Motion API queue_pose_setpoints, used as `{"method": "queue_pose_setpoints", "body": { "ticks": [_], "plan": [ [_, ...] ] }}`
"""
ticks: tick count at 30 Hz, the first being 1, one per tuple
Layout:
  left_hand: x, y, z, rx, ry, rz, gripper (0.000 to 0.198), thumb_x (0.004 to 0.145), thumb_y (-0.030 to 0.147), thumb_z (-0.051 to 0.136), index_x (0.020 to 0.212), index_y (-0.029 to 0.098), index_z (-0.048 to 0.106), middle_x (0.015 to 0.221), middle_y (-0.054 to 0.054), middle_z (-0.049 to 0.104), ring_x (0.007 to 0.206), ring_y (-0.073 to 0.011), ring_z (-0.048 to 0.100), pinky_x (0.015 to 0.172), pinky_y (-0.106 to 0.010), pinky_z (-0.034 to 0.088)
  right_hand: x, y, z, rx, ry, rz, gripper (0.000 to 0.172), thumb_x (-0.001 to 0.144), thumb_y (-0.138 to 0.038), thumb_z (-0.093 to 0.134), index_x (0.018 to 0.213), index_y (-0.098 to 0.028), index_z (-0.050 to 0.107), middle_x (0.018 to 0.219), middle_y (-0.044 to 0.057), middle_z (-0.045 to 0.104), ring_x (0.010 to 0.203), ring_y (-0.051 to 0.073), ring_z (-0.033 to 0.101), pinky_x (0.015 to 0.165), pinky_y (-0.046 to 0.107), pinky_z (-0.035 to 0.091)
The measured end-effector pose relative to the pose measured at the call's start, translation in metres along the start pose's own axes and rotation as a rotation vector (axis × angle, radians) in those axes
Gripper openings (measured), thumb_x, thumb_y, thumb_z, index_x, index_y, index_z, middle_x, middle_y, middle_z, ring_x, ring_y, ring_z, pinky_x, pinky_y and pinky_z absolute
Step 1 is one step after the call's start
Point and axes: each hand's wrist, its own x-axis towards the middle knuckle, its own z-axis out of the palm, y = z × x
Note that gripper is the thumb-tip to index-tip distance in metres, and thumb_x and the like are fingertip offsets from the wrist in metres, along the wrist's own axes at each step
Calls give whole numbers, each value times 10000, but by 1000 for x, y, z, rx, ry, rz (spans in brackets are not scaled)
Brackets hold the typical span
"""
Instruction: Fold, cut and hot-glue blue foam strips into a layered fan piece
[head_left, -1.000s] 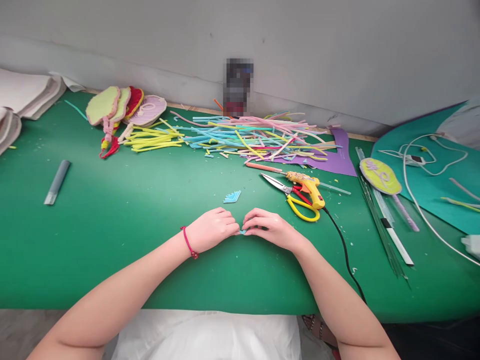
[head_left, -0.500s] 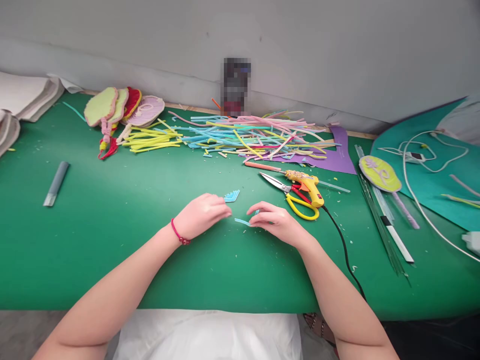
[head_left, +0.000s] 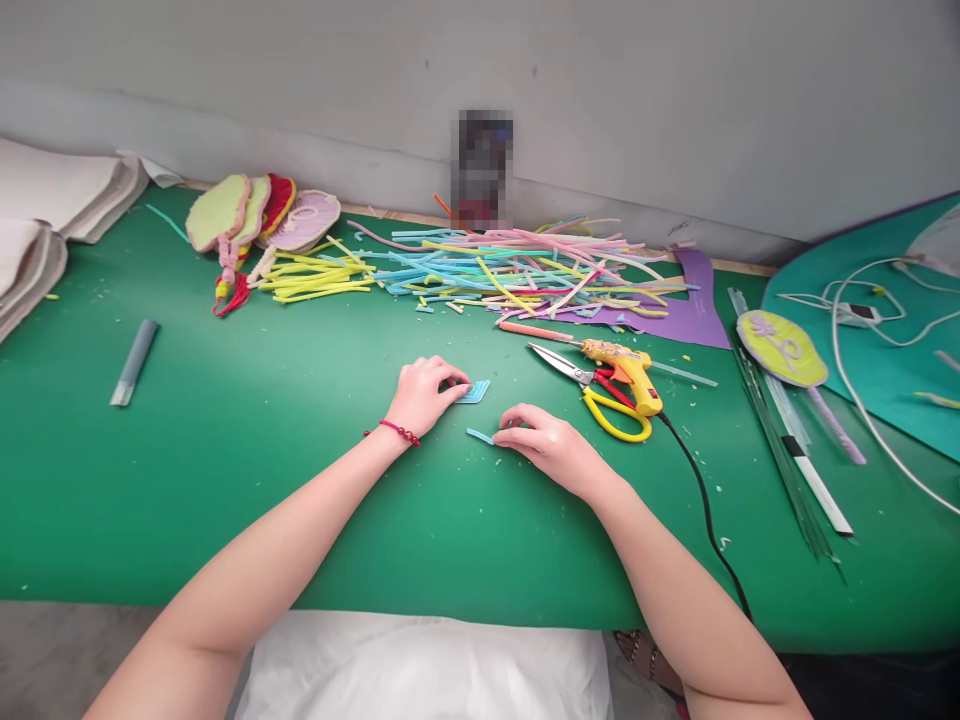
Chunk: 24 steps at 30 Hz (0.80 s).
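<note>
My left hand (head_left: 428, 392), a red bead bracelet on its wrist, rests on the green table (head_left: 247, 450) with its fingers curled onto a small blue fan-shaped foam piece (head_left: 475, 392). My right hand (head_left: 543, 446) lies just to the right, fingertips pinching one end of a short bent blue foam strip (head_left: 481, 436) that lies on the table. The two hands are a short gap apart.
Yellow-handled scissors (head_left: 592, 395) and a yellow glue gun (head_left: 626, 368) with a black cord lie right of my right hand. A heap of coloured foam strips (head_left: 495, 268) spreads along the back. Finished fan shapes (head_left: 259, 215) sit back left, a grey stick (head_left: 133, 362) at left.
My left hand left the strip, moved up and away from me, and now grips the blue fan-shaped piece. My right hand kept the bent blue strip and shifted slightly up.
</note>
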Motion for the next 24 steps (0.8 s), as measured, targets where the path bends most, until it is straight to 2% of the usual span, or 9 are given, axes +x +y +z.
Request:
{"method": "queue_pose_setpoints", "body": {
  "ticks": [10,16,24],
  "plan": [
    [-3,3,4,7,-47,26,115,844,297,619,801,242,711,844,3,662,854,-192,528,802,-370,331,13,-5,13,-49,89,-109,231,955,-232,453,959,-224,684,903,69,659,784,156,552,679,270,462],
    [-4,1,5,7,-92,98,123,843,315,615,814,253,717,860,10,662,875,-186,530,821,-369,325,12,-3,14,-72,112,-92,247,961,-219,432,920,-232,675,979,66,661,798,151,559,686,270,453],
    [-4,0,2,15,-125,144,120,838,310,622,797,251,717,842,10,662,857,-178,527,821,-362,317,12,0,14,-132,166,-94,253,963,-207,429,897,-215,673,927,57,652,781,140,541,674,250,435]
  ]
}}
